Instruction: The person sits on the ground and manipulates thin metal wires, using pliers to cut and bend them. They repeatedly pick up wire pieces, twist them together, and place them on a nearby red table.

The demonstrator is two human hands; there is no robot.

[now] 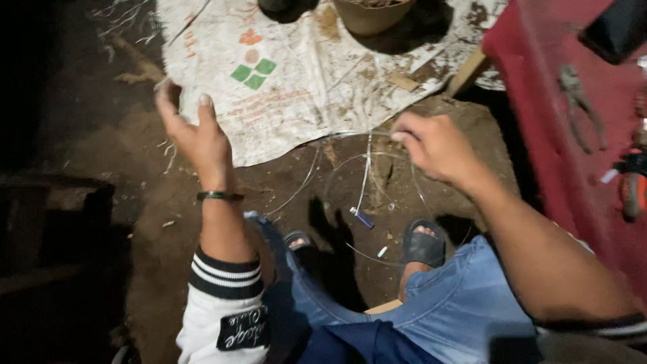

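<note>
Thin wire (364, 172), looped at frame centre above dirt floor (168, 222), pinched in clenched right hand (435, 145). Left hand (195, 131) raised at upper left, fingers loose, grasping nothing, over white sack (303, 74).

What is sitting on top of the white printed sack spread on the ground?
On the white sack stand a tan pot, a dark object cut off by the frame, and dirt smears. The ground beneath is covered.

Your one camera sits on your head and looks steeply down, close over your hands (202, 135) and knees (465, 296), onto the dirt floor (168, 222), with the sack (296, 81) ahead and the red surface (546, 101) at right.
</note>
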